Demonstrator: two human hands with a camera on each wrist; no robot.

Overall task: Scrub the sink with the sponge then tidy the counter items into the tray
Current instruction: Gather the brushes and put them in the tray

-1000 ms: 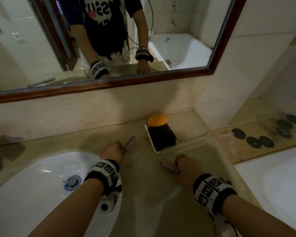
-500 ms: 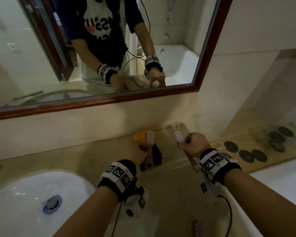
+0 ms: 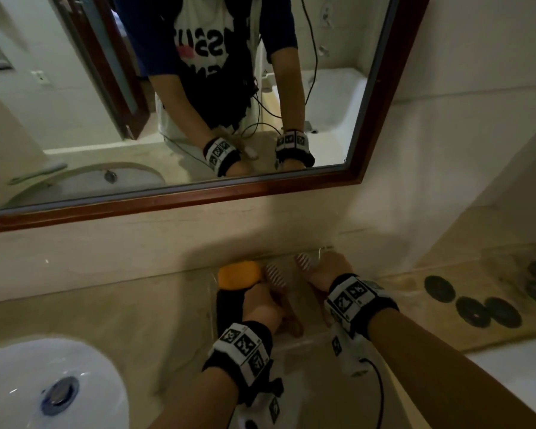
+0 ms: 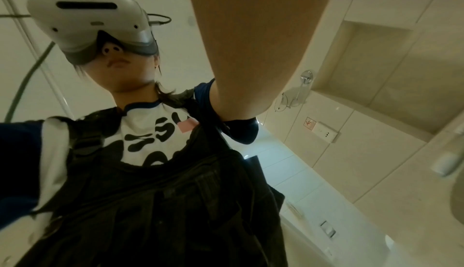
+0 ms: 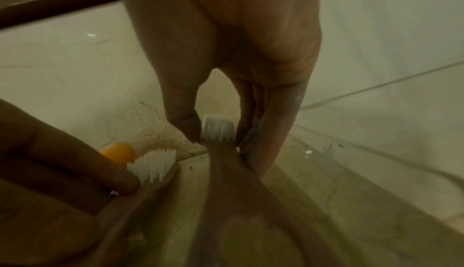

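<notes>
A second before, both hands had lain on the counter (image 3: 136,308) in front of the tray, each beside a toothbrush; half a second before, they had lifted the brushes toward it. Now both hands were over the tray (image 3: 314,337), just right of the frame's lower centre in the head view. The right hand (image 3: 328,270) pinched the right brush (image 5: 218,128) by its head between thumb and fingers (image 5: 276,116), low near the tray's back wall. The left hand (image 3: 262,305) gripped the left brush (image 5: 155,165) close to its bristles, fingers curled round it, just beside the sponge. Whether either brush already touched the tray floor could not be told. This read as the tidying stage well under way, with release as the likely next step. The clear tray held the sponge (image 3: 237,274), orange top over a dark base, in its left end; the two brushes sat in the middle and right part. The sink (image 3: 53,385), at the lower left, held only its drain plug. Dark round discs (image 3: 472,311) lay on a board at the far right, outside the tray.
</notes>
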